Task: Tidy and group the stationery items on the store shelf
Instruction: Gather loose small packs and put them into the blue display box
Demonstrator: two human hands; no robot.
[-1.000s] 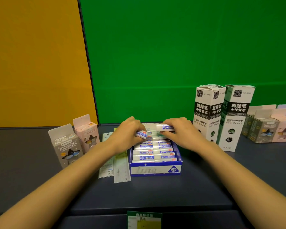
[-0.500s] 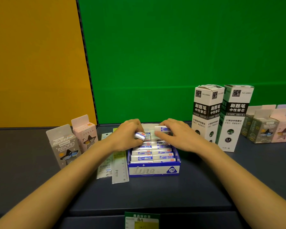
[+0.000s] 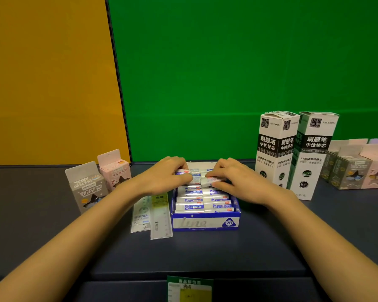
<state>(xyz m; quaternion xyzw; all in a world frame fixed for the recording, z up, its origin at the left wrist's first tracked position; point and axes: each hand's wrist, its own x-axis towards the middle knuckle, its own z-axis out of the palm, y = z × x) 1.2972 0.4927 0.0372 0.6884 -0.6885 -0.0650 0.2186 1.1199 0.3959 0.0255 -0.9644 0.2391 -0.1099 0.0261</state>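
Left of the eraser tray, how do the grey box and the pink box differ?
Colour: the grey box is grey, the pink box pink. Position: the grey box stands nearer the camera, the pink box behind it and further right. Both stand upright, with a hang tab on top and a star-shaped window in front.

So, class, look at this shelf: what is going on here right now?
A person is tidying the blue eraser box on the shelf. The left hand pinches one eraser and the right hand a second eraser over the box's far end; the near rows lie neatly packed. Rulers lie left of the box, and tall refill boxes stand to its right.
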